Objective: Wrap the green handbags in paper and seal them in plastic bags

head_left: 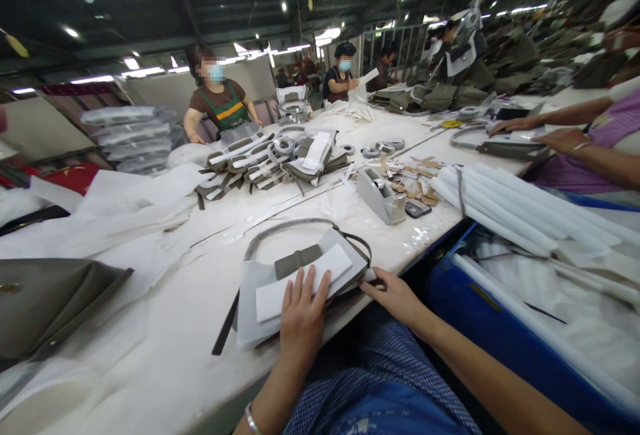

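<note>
A grey-green handbag (299, 261) lies flat on the white table in front of me, its strap (295, 225) looped out on the far side. Over it lie a pale grey sheet (247, 318) and a white rectangular piece (336, 263). My left hand (304, 311) rests flat on the white piece, fingers stretched and a little apart. At the bag's right end, my right hand (393, 295) pinches a small white piece (369, 275) between thumb and fingers. The underside of the bag is hidden.
A tape dispenser (383, 198) stands beyond the bag near the table edge. Further back sit piled wrapped bags (270, 158) and tape rolls (383, 148). At right is a blue bin (480, 315) with white rolls (520, 208); a larger bag (60, 301) lies left. Co-workers surround the table.
</note>
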Available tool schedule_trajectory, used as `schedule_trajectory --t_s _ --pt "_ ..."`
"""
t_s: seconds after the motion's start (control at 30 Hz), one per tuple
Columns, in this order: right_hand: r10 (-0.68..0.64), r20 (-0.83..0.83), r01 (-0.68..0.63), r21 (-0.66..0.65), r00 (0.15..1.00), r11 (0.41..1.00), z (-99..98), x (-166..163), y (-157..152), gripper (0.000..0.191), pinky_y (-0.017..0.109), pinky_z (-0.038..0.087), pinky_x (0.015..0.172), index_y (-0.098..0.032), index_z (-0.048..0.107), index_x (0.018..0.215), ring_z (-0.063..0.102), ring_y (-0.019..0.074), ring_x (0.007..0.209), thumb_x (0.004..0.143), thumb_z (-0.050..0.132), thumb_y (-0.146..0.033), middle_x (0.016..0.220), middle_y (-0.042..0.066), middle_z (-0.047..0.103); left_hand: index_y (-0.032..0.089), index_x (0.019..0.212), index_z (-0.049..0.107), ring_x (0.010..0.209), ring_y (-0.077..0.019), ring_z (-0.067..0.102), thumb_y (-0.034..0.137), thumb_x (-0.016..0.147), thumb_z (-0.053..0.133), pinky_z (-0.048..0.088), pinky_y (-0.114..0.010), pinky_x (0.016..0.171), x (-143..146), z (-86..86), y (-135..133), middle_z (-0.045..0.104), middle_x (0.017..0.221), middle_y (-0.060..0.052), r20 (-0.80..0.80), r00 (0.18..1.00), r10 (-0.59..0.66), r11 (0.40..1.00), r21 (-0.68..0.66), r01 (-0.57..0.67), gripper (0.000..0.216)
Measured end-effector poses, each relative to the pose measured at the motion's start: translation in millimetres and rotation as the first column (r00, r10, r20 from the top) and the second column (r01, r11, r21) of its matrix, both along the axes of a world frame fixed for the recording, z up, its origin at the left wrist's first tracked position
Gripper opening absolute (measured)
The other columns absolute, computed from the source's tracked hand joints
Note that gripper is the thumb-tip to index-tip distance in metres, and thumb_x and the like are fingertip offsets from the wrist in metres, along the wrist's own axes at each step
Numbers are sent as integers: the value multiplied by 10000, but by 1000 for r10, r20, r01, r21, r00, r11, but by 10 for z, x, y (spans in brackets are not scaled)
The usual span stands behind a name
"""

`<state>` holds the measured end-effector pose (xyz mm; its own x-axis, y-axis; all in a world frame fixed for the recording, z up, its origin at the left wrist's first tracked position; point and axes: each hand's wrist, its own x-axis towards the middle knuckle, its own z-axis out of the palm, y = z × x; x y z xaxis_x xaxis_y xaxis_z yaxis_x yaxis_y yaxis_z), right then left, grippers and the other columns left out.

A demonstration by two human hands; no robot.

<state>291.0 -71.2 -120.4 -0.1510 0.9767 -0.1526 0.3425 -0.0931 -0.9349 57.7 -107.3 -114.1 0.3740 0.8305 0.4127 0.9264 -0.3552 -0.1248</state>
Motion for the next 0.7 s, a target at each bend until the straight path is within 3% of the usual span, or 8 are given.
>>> schedule_trajectory --t_s 0.1,0.23,0.33,0.43,0.53,0.6,0.67,0.7 --pt "-34 -209 26 -40 977 999 79 -106 -88 385 423 539 923 -184 626 998 681 261 948 783 652 -502 997 77 719 264 1488 405 1438 -330 331 137 937 538 388 -522 1123 -88 -19 -47 380 1554 -92 -6 1000 -8 1000 30 8 582" --pt "-146 -537 35 -210 831 977 241 -315 -176 476 432 569 914 -196 591 1093 680 265 1002 739 737 -478 1048 80 713 220 1539 291 1460 -330 282 200 932 575 352 -528 1146 -151 8 -92 333 1574 -125 31 999 -19 999 27 18 671" --pt "-171 -590 43 -224 789 974 369 -387 -183 520 425 581 899 -197 583 1088 672 265 1015 698 794 -469 1050 81 710 206 1565 194 1451 -344 299 279 929 598 369 -539 1129 -193 9 -90 345 1563 -156 63 998 -11 998 65 7 757" --pt "-21 -582 -78 -144 813 987 432 -269 -89 524 417 592 870 -194 573 1090 687 238 937 723 782 -503 999 63 710 218 1574 150 1447 -332 312 227 944 550 389 -521 1115 -260 -8 -71 365 1554 -151 80 997 1 994 105 -9 746" --pt "218 -473 -278 -60 854 959 378 5 201 498 418 605 821 -154 614 1057 708 224 841 864 583 -612 938 77 713 234 1574 147 1452 -318 306 169 942 509 407 -509 1109 -330 -6 -58 355 1563 -127 100 995 1 995 95 -11 732" --pt "278 -248 -267 78 928 961 286 182 516 516 412 602 821 -134 645 1046 717 221 830 954 423 -591 935 100 724 252 1575 142 1454 -309 306 143 934 492 413 -507 1109 -366 9 -58 350 1568 -110 125 992 9 995 96 -22 738" --pt "166 121 -196 320 979 927 182 283 894 413 413 573 903 -139 644 1137 707 222 947 997 402 -442 1056 123 720 258 1575 142 1451 -302 314 125 923 486 423 -502 1106 -395 26 -62 350 1569 -102 145 989 16 994 104 -31 749" --pt "75 275 -191 424 958 885 133 298 1088 349 419 539 972 -149 622 1211 676 224 1060 992 428 -339 1167 132 692 257 1574 144 1450 -299 318 114 915 485 427 -500 1104 -407 33 -65 353 1568 -101 151 988 18 994 108 -35 756"
